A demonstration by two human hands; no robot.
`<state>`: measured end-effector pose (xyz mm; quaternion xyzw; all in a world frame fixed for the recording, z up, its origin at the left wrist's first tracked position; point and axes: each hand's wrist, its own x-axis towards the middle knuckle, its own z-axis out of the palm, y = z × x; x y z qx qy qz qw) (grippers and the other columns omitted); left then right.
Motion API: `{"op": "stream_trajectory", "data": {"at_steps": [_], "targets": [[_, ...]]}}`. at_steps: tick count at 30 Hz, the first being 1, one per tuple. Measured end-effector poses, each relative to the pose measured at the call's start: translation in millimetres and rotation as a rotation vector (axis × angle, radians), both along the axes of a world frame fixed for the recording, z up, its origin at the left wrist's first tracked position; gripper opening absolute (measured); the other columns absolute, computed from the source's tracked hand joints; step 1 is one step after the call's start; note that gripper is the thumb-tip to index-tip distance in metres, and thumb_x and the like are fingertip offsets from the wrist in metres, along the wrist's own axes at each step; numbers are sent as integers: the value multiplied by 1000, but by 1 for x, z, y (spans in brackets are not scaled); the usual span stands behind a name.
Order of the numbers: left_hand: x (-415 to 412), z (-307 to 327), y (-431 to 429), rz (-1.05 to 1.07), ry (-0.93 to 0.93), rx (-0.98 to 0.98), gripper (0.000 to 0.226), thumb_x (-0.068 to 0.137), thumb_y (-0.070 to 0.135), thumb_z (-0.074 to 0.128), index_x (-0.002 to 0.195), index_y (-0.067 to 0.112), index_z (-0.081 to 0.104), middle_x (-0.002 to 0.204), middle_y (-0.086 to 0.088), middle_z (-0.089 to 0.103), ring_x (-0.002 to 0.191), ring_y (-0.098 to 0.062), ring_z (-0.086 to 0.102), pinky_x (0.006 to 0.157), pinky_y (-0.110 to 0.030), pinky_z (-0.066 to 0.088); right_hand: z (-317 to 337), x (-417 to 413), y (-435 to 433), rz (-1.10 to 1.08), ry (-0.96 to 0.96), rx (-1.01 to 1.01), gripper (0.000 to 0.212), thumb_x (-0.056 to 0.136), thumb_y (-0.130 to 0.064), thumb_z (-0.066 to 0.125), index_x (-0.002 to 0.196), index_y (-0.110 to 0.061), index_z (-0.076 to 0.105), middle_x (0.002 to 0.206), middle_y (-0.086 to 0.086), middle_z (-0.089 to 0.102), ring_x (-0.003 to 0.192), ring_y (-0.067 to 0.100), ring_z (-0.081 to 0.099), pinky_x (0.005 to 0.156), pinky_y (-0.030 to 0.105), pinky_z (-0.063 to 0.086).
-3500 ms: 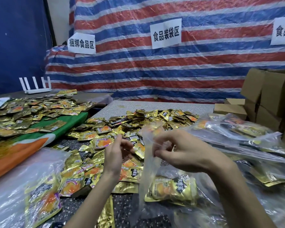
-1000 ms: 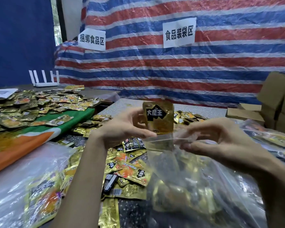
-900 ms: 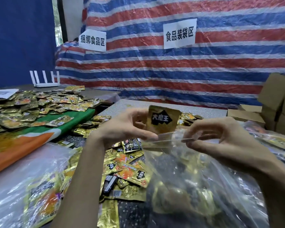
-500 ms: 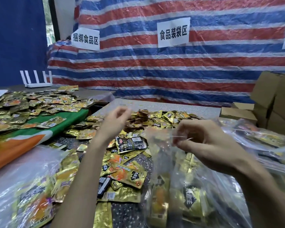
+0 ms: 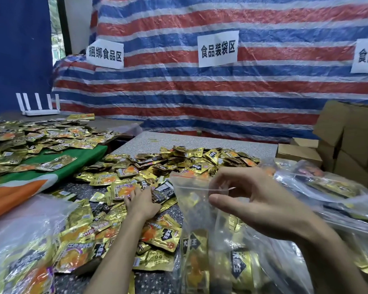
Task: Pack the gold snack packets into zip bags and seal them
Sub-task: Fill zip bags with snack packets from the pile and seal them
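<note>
Left of centre frame, the left hand (image 5: 141, 201) lies palm-down on loose gold snack packets (image 5: 123, 190) heaped on the bench (image 5: 200, 141). I cannot tell whether its fingers have closed on one. Just to its right, the right hand (image 5: 249, 205) pinches the zip bag (image 5: 191, 209) rim, mouth upward, so a packet likely travels right and up.

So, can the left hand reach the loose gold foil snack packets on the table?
Likely yes: the left hand lies on the gold foil snack packets, uncovered; the clear plastic zip bag hangs to its right.
</note>
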<state>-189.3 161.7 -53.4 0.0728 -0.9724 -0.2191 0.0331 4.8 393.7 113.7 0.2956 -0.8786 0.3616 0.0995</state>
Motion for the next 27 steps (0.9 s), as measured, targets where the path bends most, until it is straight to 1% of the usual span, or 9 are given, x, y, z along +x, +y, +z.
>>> {"op": "stream_trajectory", "data": {"at_steps": [1, 3, 5, 8, 13, 17, 21, 24, 27], "targets": [[1, 2, -2, 3, 25, 34, 64, 81, 35, 71, 138, 20, 47, 148, -16, 39, 138, -33, 36, 115, -49, 29, 0, 0, -1, 1, 18, -10, 7, 91, -20, 69, 85, -22, 68, 81, -2, 66, 79, 16, 64, 78, 44, 55], [5, 10, -6, 12, 104, 249, 52, 73, 34, 79, 117, 15, 60, 120, -10, 61, 102, -26, 64, 84, -39, 55, 1, 2, -1, 10, 33, -23, 7, 92, -19, 69, 85, -23, 68, 80, -2, 65, 79, 18, 63, 77, 47, 53], [12, 25, -9, 16, 161, 518, 33, 69, 27, 84, 94, 14, 66, 94, -6, 70, 75, -23, 70, 64, -39, 60, 2, 2, 0, 22, 42, -24, 7, 92, -21, 69, 85, -23, 69, 81, -3, 66, 80, 19, 63, 77, 48, 53], [19, 52, -16, 11, 214, 709, 18, 69, 21, 85, 78, 13, 72, 79, -6, 74, 78, -28, 72, 73, -47, 61, 3, 4, 0, 31, 52, -24, 6, 87, -28, 67, 84, -23, 70, 80, -7, 65, 82, 18, 63, 80, 48, 54], [51, 117, -28, -85, 407, 876, 26, 69, 28, 86, 87, 14, 72, 85, -5, 73, 85, -28, 72, 80, -45, 60, 5, 6, 0, 51, 56, -31, 11, 83, -30, 68, 85, -21, 74, 79, -5, 67, 85, 19, 65, 82, 46, 55], [108, 172, -35, -210, 599, 1114, 50, 65, 49, 84, 95, 12, 71, 95, -11, 73, 72, -19, 73, 62, -26, 58, 5, 7, 3, 85, 36, -54, 8, 81, -28, 71, 82, -22, 76, 78, -6, 68, 81, 16, 67, 80, 34, 55], [156, 200, -33, -337, 665, 1059, 42, 65, 55, 78, 83, 17, 76, 94, -19, 71, 73, -23, 70, 63, -30, 59, 6, 10, 3, 79, 28, -69, 5, 78, -30, 76, 80, -26, 78, 87, -4, 70, 86, 20, 69, 81, 38, 56], [176, 206, -28, -370, 630, 920, 52, 61, 60, 76, 80, 12, 74, 89, -26, 66, 68, -24, 61, 62, -40, 50, 6, 12, 0, 58, 46, -47, 6, 78, -34, 75, 81, -30, 79, 88, -6, 70, 89, 20, 69, 81, 46, 55], [184, 208, -20, -377, 570, 772, 60, 54, 68, 73, 77, 12, 75, 79, -23, 67, 61, -20, 53, 57, -35, 41, 6, 14, -4, 39, 60, -27, 7, 79, -36, 75, 82, -32, 79, 87, -9, 71, 89, 17, 70, 81, 45, 56]]}}
